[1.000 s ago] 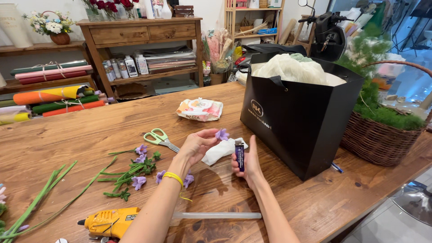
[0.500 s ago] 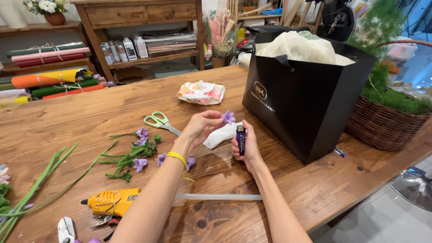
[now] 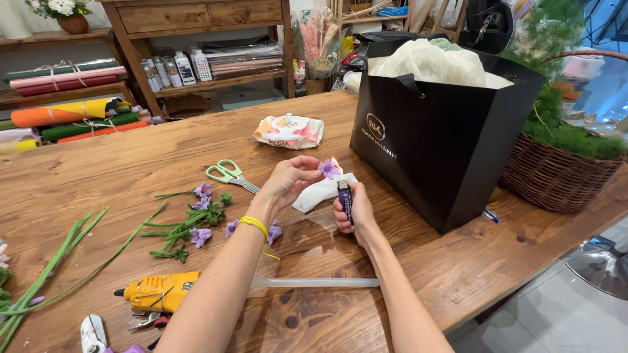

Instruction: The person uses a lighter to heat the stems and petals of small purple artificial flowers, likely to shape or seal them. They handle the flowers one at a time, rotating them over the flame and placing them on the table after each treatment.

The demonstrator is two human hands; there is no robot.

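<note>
Florist's workshop: rolls of wrapping paper (image 3: 65, 73) lying on shelves beyond the wooden worktop's (image 3: 458, 261) far edge, cut stems (image 3: 59, 252), scissors (image 3: 229, 174), glue gun (image 3: 157, 292) sitting on it, moss basket (image 3: 562, 170) standing at its right edge.

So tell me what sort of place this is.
Probably a florist's or flower-craft workshop: cut stems and purple blossoms on the wooden table, rolls of wrapping paper on shelves, and a yellow glue gun.
</note>
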